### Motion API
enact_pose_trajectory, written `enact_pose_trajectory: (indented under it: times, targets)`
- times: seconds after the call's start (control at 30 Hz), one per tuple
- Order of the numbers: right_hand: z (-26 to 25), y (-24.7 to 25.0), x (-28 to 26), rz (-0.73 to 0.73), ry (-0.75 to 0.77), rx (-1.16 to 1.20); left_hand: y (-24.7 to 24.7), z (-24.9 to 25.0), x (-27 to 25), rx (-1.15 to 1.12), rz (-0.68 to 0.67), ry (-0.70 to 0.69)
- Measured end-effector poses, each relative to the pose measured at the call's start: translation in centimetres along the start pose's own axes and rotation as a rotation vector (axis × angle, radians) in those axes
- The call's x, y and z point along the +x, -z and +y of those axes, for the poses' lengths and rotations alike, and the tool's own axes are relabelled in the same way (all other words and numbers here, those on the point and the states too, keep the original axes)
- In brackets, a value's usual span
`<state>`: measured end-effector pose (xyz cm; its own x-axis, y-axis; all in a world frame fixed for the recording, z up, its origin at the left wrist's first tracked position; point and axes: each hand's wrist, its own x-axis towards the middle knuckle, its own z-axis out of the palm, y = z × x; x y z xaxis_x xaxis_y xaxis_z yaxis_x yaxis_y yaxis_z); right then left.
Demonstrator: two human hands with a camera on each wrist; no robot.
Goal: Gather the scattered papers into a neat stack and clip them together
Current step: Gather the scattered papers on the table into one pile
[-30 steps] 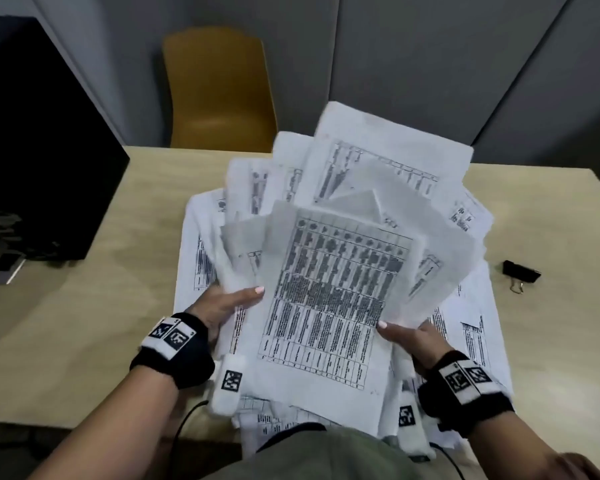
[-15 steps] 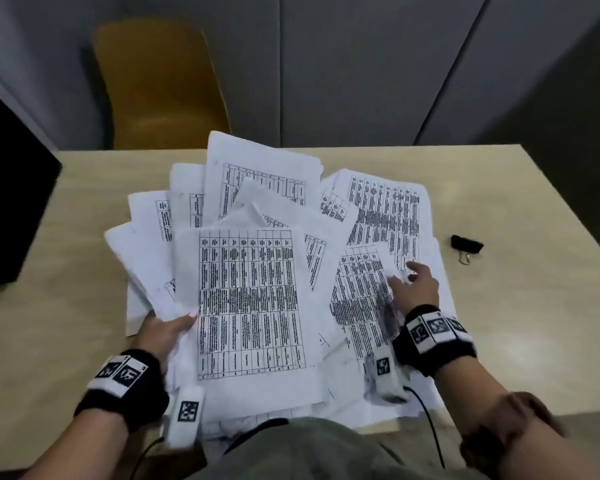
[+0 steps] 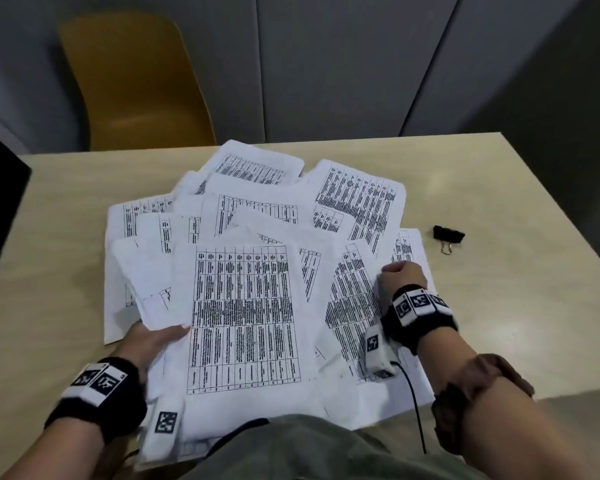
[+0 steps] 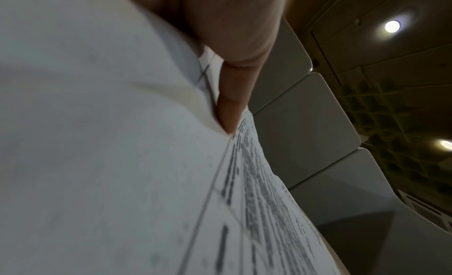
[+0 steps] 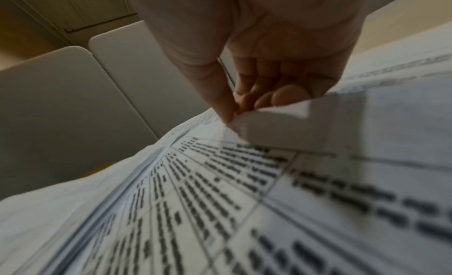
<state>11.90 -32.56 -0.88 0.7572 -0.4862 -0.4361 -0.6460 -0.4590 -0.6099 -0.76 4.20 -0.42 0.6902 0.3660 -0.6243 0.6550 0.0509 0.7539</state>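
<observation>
Grey wall panels and a yellow chair (image 3: 136, 88) fill the upper frame behind a pale wooden tabletop (image 3: 49, 237). At centre sprawl printed papers (image 3: 243, 306). A black binder clip (image 3: 448, 234) lies apart, at right. The left hand (image 3: 149, 341) grips the sheets' left edge; the right hand (image 3: 400, 277) fingers (image 5: 225, 105) pinch a sheet corner.

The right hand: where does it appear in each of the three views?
Head: right hand lies right of centre, on the papers.
Left wrist: not in it.
Right wrist: right hand at top centre, pinching a paper corner.
Shared landmark: the printed papers.
</observation>
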Motion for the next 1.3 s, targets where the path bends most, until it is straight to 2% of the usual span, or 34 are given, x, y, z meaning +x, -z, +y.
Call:
enact_pose_trajectory:
  times: [0.07, 0.2, 0.4, 0.5, 0.63, 0.77, 0.83, 0.97, 1.1, 1.23, 1.3]
  targets:
    - [-0.2, 0.3, -0.3, -0.036, 0.008, -0.056, -0.4, 0.4, -0.3, 0.020, -0.024, -0.001]
    - [-0.7, 0.2, -0.4, -0.074, 0.072, -0.111, -0.9, 0.8, -1.1, 0.071, 0.080, -0.037]
    - [-2.5, 0.0, 1.7, 0.028, -0.039, 0.021, -1.7, 1.7, -4.0, -0.010, 0.199, -0.070]
    - [-3.6, -0.8, 1.7, 0.046, -0.052, -0.098, -2.2, 2.1, -5.7, 0.023, 0.212, -0.020]
    - [-4.3, -1.8, 1.6, -0.006, 0.000, -0.141, -1.2, 0.8, -4.8, -0.002, 0.219, 0.008]
    - [-3.9, -0.5, 1.6, 0.016, 0.071, 0.015, -0.7, 0.7, -4.6, -0.042, 0.216, 0.027]
    - [-3.1, 0.4, 1.1, 0.029, 0.088, 0.009, -0.5, 0.5, -4.4, -0.088, 0.245, 0.025]
    - [0.1, 1.2, -0.5, -0.070, 0.147, -0.167, 0.9, -2.0, -1.4, -0.171, 0.243, 0.086]
    - [1.5, 1.0, -2.9, -0.155, 0.163, -0.116, 0.4, -1.9, -0.6, -0.186, 0.215, 0.109]
    - [1.7, 0.2, -5.4, -0.355, 0.149, 0.003, -0.6, -1.2, -0.4, -0.166, 0.205, 0.064]
    - [1.6, 0.1, -5.3, -0.353, 0.173, -0.085, -0.6, -1.5, -0.2, -0.177, 0.185, 0.045]
